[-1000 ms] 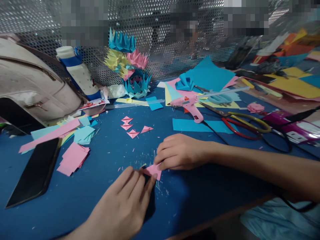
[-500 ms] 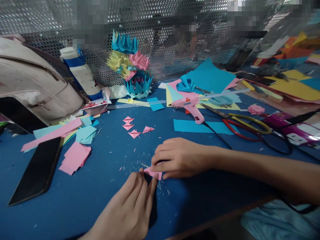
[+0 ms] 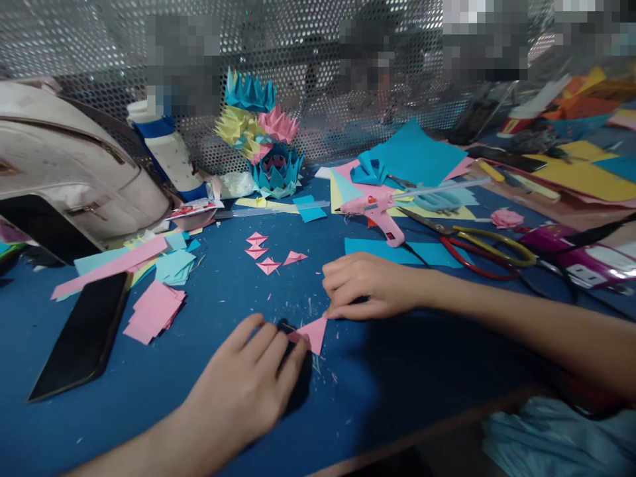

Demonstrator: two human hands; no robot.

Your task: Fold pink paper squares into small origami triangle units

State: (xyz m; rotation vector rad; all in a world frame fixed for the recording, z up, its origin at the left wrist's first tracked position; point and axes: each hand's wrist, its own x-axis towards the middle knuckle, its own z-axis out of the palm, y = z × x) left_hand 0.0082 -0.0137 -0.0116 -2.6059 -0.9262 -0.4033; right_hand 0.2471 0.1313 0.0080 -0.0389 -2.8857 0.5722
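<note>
A piece of pink paper (image 3: 314,334) folded into a triangle lies on the blue tabletop, between my two hands. My left hand (image 3: 248,377) is closed on its left side, the thumb lying over the paper. At the upper right corner, my right hand (image 3: 370,289) pinches the tip between thumb and curled fingers. Beyond the hands sit several small folded pink pieces (image 3: 269,265). A stack of pink paper squares (image 3: 154,311) rests to the left, with light blue squares (image 3: 173,267) behind it.
A phone (image 3: 82,334) lies at left, near a backpack (image 3: 74,165) and a bottle (image 3: 171,156). Folded paper flowers (image 3: 275,169) stand at the back. A pink glue gun (image 3: 375,213), scissors (image 3: 489,245) and a purple power strip (image 3: 571,255) occupy the right side.
My right hand has shifted up and right, off the paper's surface to its corner. My left hand has moved slightly left, its fingers more spread. More of the pink triangle shows.
</note>
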